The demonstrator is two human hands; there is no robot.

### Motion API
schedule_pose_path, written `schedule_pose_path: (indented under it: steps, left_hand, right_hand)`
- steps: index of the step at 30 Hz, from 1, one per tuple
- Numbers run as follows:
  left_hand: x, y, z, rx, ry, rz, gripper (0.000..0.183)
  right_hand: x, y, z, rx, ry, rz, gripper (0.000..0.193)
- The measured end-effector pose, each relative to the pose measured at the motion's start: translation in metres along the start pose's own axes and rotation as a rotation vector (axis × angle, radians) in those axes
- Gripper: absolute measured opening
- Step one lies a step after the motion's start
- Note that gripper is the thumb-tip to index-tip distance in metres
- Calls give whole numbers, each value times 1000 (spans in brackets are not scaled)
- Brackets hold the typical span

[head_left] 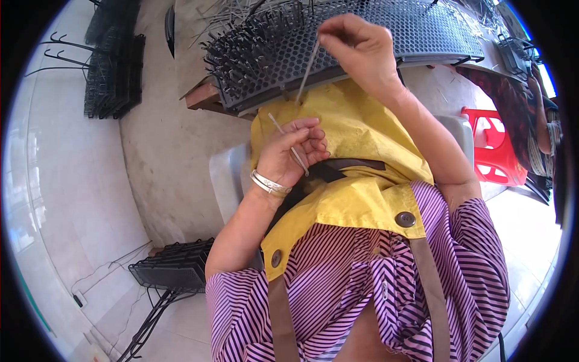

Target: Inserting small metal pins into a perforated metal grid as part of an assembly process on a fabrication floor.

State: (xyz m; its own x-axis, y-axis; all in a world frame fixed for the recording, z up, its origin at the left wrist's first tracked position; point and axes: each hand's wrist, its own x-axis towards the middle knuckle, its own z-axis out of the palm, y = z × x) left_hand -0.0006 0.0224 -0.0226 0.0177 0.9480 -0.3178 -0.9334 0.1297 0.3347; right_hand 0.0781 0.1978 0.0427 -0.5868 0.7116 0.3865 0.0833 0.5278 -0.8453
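Observation:
My left hand (288, 154) is curled palm up above my lap, its fingers closed around a thin, pale stick (275, 123). Both ends of that stick poke out of the grip. Higher and to the right, my right hand (369, 57) pinches the top of a second thin, greyish stick (308, 73) between thumb and fingertips. This stick slants down toward my yellow apron (344, 111), its lower end near the cloth. Just beyond my hands lies a black perforated tray (392, 33) with round holes. Many short black pieces (253, 48) stand packed in its left part.
Loose thin sticks (226, 18) lie behind the tray. Stacked black racks (114, 72) stand at the far left, and another black stack (172, 265) sits on the floor at lower left. At right are a red plastic stool (497, 148) and another person's arm (540, 114).

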Motion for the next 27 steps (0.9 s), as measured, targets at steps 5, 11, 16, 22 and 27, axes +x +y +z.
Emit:
schedule_pose_path:
  steps: [5,11,16,22,27]
  left_hand:
    - [1,-4,-4,-54,111,-21,23]
    - [-2,-2,-1,-46,172,-7,23]
    - [-2,-4,-3,-51,164,-11,23]
    - [-1,-6,-1,-54,172,-24,24]
    - [-3,-4,-2,-65,193,-16,24]
  right_hand:
    - [23,-20,1,-46,242,-386,9]
    - [33,-15,9,-108,298,-699,13]
    - [37,-18,7,-213,279,-791,15]
    - [61,6,14,81,393,-944,15]
    - [53,-11,11,-230,289,-842,15]
